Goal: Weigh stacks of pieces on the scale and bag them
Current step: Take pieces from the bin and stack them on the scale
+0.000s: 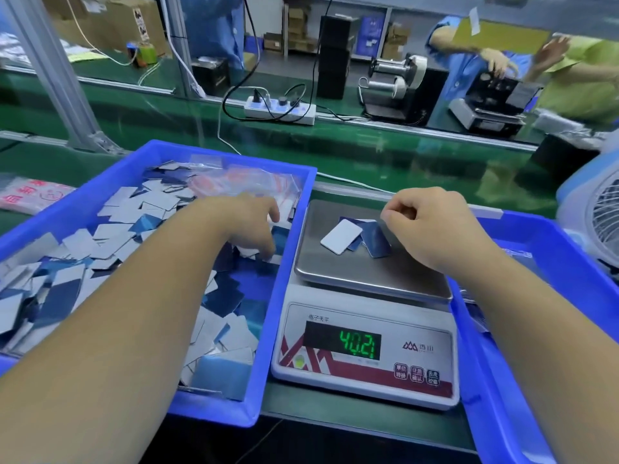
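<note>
A green workbench (335,152) runs across the view, with a clear screen behind it that blurs the people and machines beyond. On the left stands a large blue bin (110,182) heaped with loose pieces (110,236), white on one face and blue on the other, and with clear bags (241,182) printed in red piled at its far end; the near left corner of the bin is cut off by the frame. A second blue bin (536,239) on the right is only partly in view, and its contents cannot be made out. Between the two bins sits the scale (365,373), its steel pan (361,272) carrying a small, untidy stack of pieces (355,239), one white face up and the others blue; how many lie in the stack cannot be counted. The green display (360,344) reads 40.21. A white fan (599,222) is cut off at the right edge. The left hand (248,222) reaches into the left bin, palm down, fingers spread and curled onto the loose pieces; whether it has hold of any cannot be told, as the fingertips are buried among them. The right hand (425,222) hangs over the far right of the pan, fingers curled in with thumb against forefinger just beside the stack; whether a piece is pinched there is not visible.
</note>
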Tool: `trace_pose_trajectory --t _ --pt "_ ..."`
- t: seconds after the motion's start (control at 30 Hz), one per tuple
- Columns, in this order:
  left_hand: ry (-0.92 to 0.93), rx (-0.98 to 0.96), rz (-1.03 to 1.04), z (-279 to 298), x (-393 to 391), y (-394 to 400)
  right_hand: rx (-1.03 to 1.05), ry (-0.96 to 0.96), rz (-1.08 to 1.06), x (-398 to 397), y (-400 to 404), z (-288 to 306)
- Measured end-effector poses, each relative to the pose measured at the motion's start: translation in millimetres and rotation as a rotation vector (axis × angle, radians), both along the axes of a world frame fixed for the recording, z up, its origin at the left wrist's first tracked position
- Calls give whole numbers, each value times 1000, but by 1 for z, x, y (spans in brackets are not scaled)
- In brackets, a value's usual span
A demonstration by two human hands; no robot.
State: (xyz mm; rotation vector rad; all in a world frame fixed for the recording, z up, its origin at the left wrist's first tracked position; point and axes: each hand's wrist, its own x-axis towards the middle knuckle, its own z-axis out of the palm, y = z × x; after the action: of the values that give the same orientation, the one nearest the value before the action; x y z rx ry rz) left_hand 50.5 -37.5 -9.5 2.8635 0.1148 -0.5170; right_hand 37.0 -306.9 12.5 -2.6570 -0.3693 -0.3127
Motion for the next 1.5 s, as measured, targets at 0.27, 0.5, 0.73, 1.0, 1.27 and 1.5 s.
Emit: trace_pose_trajectory --t 0.27,0.5,0.73,1.0,1.27,1.5 --pt "-10 91 -80 -8 -1 -15 8 38 31 1 1 -2" --pt "-91 -193 66 -8 1 -8 9 44 63 0 2 -2" --pt "-287 -532 299 -19 11 -18 11 34 57 -1 2 -1" --pt "-245 -601 358 -21 14 -8 16 48 56 -3 3 0" --pt "-461 -658 430 6 10 4 54 24 63 -1 -1 1" --pt "-471 -1535 230 30 -9 -40 147 -47 -39 10 -13 4"
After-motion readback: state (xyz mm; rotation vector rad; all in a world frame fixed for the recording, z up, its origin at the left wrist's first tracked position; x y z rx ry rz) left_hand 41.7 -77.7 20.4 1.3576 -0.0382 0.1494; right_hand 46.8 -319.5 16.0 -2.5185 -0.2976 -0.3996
